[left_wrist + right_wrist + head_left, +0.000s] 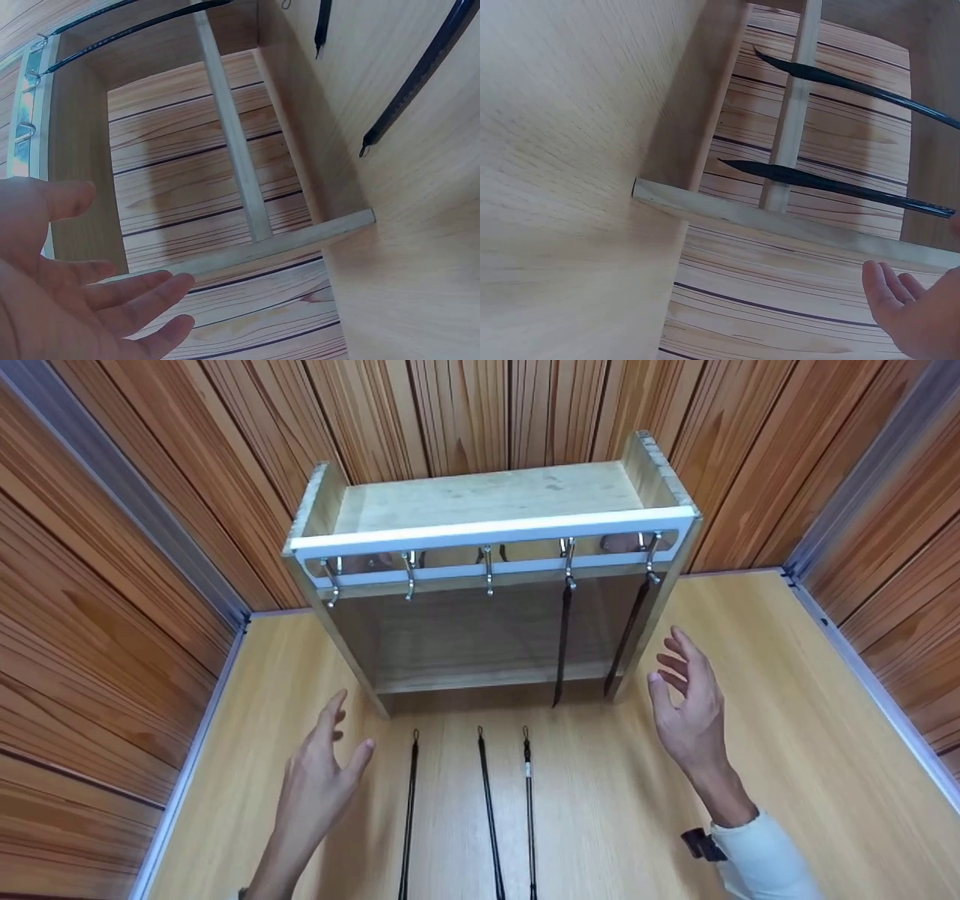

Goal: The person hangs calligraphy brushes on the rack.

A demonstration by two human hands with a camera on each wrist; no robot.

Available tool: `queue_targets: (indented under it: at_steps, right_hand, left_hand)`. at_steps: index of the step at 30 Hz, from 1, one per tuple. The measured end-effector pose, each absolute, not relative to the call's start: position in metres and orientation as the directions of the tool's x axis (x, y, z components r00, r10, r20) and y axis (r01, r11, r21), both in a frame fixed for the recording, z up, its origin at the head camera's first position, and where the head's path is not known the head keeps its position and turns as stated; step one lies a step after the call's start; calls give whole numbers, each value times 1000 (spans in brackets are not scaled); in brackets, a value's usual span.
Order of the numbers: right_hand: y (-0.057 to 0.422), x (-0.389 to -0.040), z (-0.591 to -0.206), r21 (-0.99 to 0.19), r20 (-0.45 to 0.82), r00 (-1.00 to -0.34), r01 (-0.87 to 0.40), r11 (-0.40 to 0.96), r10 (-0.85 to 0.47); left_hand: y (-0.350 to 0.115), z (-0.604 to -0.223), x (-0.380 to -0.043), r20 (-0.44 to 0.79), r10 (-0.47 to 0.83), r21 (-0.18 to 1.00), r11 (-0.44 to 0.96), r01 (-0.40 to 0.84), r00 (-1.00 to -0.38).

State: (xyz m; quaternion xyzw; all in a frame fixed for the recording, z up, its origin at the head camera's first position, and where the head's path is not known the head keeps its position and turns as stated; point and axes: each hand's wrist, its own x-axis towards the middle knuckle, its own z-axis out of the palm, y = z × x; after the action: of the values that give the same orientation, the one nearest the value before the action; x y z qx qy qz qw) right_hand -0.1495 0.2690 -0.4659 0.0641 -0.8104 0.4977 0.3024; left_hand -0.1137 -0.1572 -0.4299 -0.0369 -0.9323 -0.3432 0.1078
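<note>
Two dark calligraphy brushes hang tip down from the two right-hand hooks of a wooden rack [465,622]; one is the inner brush [562,645], the other the outer brush [627,637]. Their pointed dark bristles show in the right wrist view, as on the nearer brush [825,180]. My right hand [690,705] is held beside the rack's right side, fingers relaxed, holding nothing. On the left, my left hand [319,772] hovers with thumb and fingers spread, also holding nothing. Between the hands lie a left brush [410,810], a middle brush [489,810] and a right brush [530,810], loops toward the rack.
A white rail [487,531] along the rack's front carries several metal hooks, the left three bare, including the middle hook [488,570]. Wood-patterned panels [457,412] stand behind and at both sides of the light wooden tabletop [750,660].
</note>
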Motion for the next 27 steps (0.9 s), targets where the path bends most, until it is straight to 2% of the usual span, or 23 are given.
queue_targets:
  at_steps: [13, 21, 27]
  right_hand:
    - [276, -168, -466, -827, 498, -818, -349, 440, 288]
    - [277, -178, -458, -823, 496, -827, -350, 448, 265]
    - [274, -185, -452, -837, 454, -857, -316, 447, 243]
  left_hand:
    - [-170, -438, -95, 111, -5, 614, 787, 65, -994]
    - [-180, -445, -89, -23, 16, 623, 782, -2, -1000]
    - [-199, -459, -89, -169, -12, 701, 702, -129, -986]
